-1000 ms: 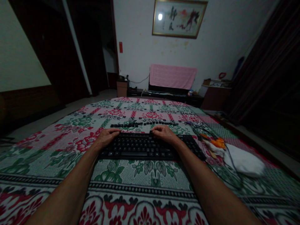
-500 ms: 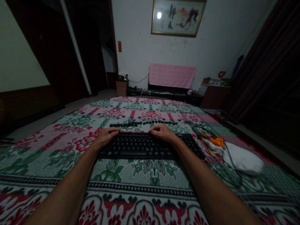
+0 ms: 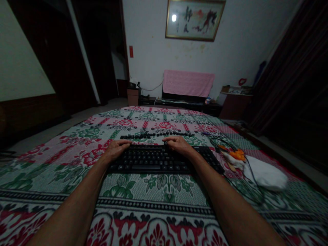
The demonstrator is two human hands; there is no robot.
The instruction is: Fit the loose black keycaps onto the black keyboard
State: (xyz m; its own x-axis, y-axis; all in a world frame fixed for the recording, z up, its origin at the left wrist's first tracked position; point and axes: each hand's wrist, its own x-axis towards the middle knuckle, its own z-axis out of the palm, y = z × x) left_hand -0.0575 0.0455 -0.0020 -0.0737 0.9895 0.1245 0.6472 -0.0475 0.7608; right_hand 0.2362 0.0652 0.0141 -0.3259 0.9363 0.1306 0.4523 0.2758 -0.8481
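A black computer keyboard [image 3: 146, 159] lies on the patterned cloth, its long side toward me. My left hand [image 3: 116, 149] grips its far left corner, with the fingers and thumb at the edge. Over the far edge, right of the middle, is my right hand [image 3: 179, 146]. Its index finger is stretched out to the left, apart from the thumb, and the other fingers are curled. A small dark piece shows below that fingertip, too small to make out. Beyond the keyboard several loose black keycaps [image 3: 138, 136] lie in a row.
To the right are an orange thing [image 3: 238, 154], a white bundle [image 3: 268, 173] and a black cable [image 3: 252, 171] on the floral cloth [image 3: 164, 208]. A pink towel [image 3: 188, 83] hangs by the far wall, below a framed picture [image 3: 196, 18].
My right hand's index finger has straightened and lifted away from the thumb, out of a pinch at the keyboard's far edge. My left hand and the keyboard stay in place.
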